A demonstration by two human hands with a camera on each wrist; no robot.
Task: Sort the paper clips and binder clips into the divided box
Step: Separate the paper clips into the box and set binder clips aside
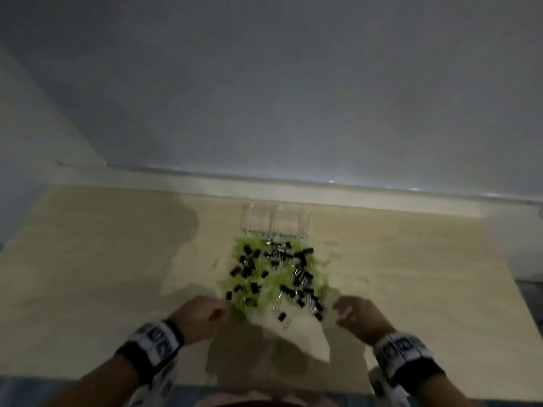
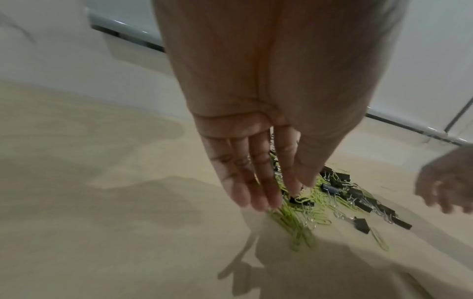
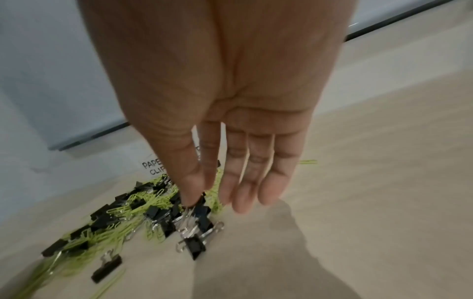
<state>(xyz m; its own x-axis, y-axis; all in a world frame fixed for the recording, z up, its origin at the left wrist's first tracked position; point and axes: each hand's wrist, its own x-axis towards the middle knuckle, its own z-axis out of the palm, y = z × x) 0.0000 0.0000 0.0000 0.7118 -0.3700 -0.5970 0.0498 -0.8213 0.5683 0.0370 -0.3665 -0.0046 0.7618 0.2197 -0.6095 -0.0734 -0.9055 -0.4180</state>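
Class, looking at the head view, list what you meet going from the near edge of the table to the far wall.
The two hands, left hand and right hand → mixed clip pile → clear divided box → wall.

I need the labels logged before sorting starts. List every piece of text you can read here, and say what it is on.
"PAPE" over "CLIP": label on the box front, right wrist view; the thumb hides the rest of both lines.
Second label beside it: only a sliver shows between the fingers, unreadable.
Box in the head view: too blurred to read.
Wrist bands: black-and-white patterns, no readable text.
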